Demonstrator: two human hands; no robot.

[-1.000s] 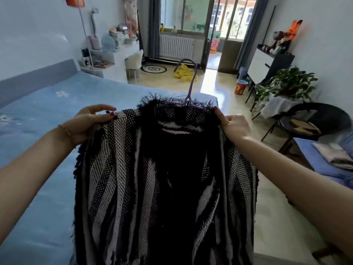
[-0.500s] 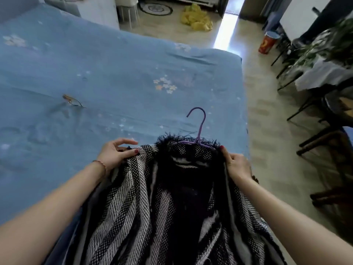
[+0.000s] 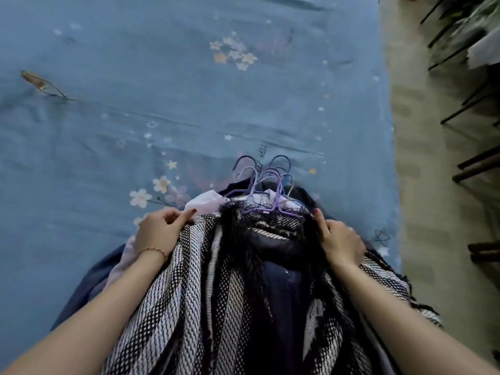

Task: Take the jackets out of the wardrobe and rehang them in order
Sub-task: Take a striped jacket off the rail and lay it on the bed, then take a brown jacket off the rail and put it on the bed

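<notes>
On the blue bed [image 3: 189, 104] below us lies a pile of clothes on hangers, and we work across it from left to right. Far left on the sheet, well apart from the pile, sits a small brownish object [image 3: 43, 85], too blurred for us to identify. Nearer, our left hand [image 3: 159, 231] pinches the left shoulder of the striped jacket [image 3: 189, 293], thumb and fingers curled into the black-and-white weave; a thin bracelet [image 3: 153, 250] circles that wrist. Just beside this hand a pale lilac garment [image 3: 201, 204] pokes out from under the jacket, and a dark blue one [image 3: 89, 288] spreads beneath it toward the left. The jacket lies on top of the pile, its fringed black collar [image 3: 238, 212] pointing away from us, still on a purple hanger [image 3: 273, 209]. Beyond the collar a cluster of hooks [image 3: 265, 171], purple and blue, fans out over the sheet. Our right hand [image 3: 338, 242] grips the jacket's right shoulder, fingers curled round the fringe. Both hands stay well apart, one at each shoulder. Right of the bed runs a pale floor [image 3: 433, 185], with dark chair legs [image 3: 476, 163] at the edge.
</notes>
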